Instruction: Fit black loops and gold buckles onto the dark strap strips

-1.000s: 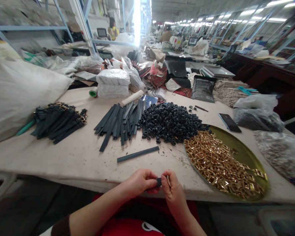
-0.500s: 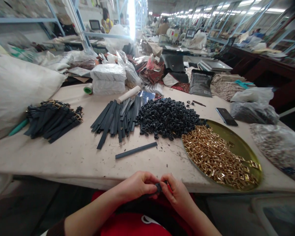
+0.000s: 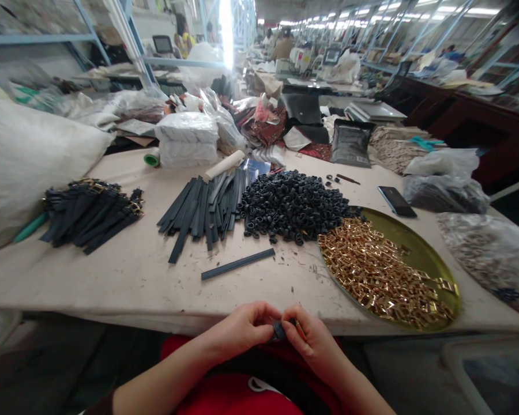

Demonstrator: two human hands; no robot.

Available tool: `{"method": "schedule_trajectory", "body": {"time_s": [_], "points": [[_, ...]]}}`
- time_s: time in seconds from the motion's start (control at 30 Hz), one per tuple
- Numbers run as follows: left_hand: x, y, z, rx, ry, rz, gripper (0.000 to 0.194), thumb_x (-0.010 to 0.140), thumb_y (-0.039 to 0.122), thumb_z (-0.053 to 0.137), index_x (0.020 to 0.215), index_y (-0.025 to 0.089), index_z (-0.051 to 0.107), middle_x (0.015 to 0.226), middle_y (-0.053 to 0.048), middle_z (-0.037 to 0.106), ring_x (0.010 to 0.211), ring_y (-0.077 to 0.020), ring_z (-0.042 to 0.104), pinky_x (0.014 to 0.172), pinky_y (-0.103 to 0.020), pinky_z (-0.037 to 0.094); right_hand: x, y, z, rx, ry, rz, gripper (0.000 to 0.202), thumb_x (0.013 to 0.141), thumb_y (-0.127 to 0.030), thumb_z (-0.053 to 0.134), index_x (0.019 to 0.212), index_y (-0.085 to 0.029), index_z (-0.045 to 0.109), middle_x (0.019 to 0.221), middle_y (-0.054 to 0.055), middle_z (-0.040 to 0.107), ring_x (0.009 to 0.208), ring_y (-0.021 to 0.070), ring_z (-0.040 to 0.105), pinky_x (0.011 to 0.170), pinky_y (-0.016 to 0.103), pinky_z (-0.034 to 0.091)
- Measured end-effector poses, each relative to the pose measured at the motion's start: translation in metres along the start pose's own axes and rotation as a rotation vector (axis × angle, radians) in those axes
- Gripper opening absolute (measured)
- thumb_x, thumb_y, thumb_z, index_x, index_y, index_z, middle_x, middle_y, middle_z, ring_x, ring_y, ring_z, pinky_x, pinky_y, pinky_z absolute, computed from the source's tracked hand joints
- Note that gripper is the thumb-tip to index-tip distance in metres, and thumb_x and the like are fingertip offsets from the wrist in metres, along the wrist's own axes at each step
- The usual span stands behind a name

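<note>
Low in front of me, at the table's near edge, my left hand (image 3: 242,331) and my right hand (image 3: 309,334) are closed close together. Their fingertips pinch a small dark strap piece (image 3: 279,330), mostly covered by the fingers. A glint of gold metal, like a buckle (image 3: 301,330), shows at my right fingers. Beyond my hands lies a single dark strap (image 3: 237,264). Farther back are a fan of dark straps (image 3: 199,208), a heap of small black loops (image 3: 294,204) and, to the right, many gold buckles (image 3: 372,271) on a round tray (image 3: 409,233).
At the left lies a pile of straps with buckles (image 3: 90,213) beside a big white sack (image 3: 30,155). A phone (image 3: 397,202) and plastic bags (image 3: 445,181) are at the right. Wrapped packs (image 3: 187,138) and scraps line the back. People are farther off.
My hands stay together on the strap piece with small finger shifts. The gold metal at my right fingers shows more now. The camera view has shifted slightly.
</note>
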State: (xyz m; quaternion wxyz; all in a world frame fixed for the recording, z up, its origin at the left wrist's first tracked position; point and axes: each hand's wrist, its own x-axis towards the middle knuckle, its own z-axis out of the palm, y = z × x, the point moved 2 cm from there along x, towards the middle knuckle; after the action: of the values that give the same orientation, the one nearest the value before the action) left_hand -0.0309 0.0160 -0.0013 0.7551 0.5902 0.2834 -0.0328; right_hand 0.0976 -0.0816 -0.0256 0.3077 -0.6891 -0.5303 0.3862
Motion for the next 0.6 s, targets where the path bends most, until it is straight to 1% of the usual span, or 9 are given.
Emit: {"method": "schedule_trajectory", "body": {"time_s": [0.1,0.2,0.3,0.4,0.5,0.6], "points": [[0.003,-0.006,-0.002,-0.062,0.039,0.006,0.025,0.069,0.024,0.055,0.090,0.012,0.056,0.070,0.002,0.055,0.062,-0.0088,0.046,0.058,-0.020,0.035,0.002,-0.001,0.001,0.069,0.035,0.015,0.023,0.084,-0.039,0.036,0.079,-0.020,0.048,0.058,-0.005,0.041,0.054,0.0093,0.040,0.053,0.021,0.033],[0.006,-0.011,-0.004,-0.064,0.065,0.000,0.029,0.069,0.031,0.059,0.090,0.012,0.055,0.071,0.001,0.056,0.063,-0.0099,0.048,0.061,-0.022,0.037,0.003,-0.002,0.001,0.126,0.078,0.009,0.022,0.084,-0.038,0.037,0.079,-0.019,0.048,0.057,-0.006,0.040,0.053,0.0089,0.039,0.050,0.020,0.031],[0.004,-0.013,-0.003,-0.085,0.081,-0.012,0.028,0.067,0.032,0.061,0.087,0.012,0.056,0.070,0.001,0.056,0.062,-0.0100,0.048,0.060,-0.022,0.036,0.001,-0.004,-0.003,0.084,0.025,0.004,0.020,0.083,-0.036,0.039,0.080,-0.020,0.049,0.058,-0.005,0.043,0.053,0.0089,0.039,0.049,0.020,0.030],[0.002,-0.010,0.002,-0.110,0.111,-0.022,0.027,0.064,0.029,0.062,0.085,0.013,0.056,0.070,0.001,0.057,0.062,-0.0099,0.048,0.059,-0.022,0.035,-0.001,-0.008,-0.009,0.037,-0.028,-0.012,0.019,0.083,-0.035,0.039,0.079,-0.021,0.051,0.060,-0.004,0.048,0.056,0.0097,0.042,0.050,0.020,0.030],[0.002,-0.007,0.008,-0.128,0.145,-0.052,0.025,0.061,0.027,0.062,0.081,0.013,0.055,0.068,0.002,0.057,0.061,-0.0102,0.049,0.058,-0.022,0.036,-0.003,-0.010,-0.012,0.004,-0.048,-0.022,0.019,0.083,-0.035,0.040,0.079,-0.021,0.052,0.061,-0.004,0.051,0.057,0.0101,0.044,0.052,0.021,0.032],[0.002,-0.005,0.006,-0.115,0.149,-0.082,0.025,0.062,0.030,0.060,0.080,0.014,0.053,0.066,0.002,0.058,0.059,-0.0100,0.049,0.055,-0.021,0.036,-0.002,-0.007,-0.008,0.013,-0.046,-0.013,0.021,0.084,-0.036,0.038,0.080,-0.020,0.052,0.062,-0.004,0.052,0.057,0.0101,0.046,0.053,0.021,0.034]]}}
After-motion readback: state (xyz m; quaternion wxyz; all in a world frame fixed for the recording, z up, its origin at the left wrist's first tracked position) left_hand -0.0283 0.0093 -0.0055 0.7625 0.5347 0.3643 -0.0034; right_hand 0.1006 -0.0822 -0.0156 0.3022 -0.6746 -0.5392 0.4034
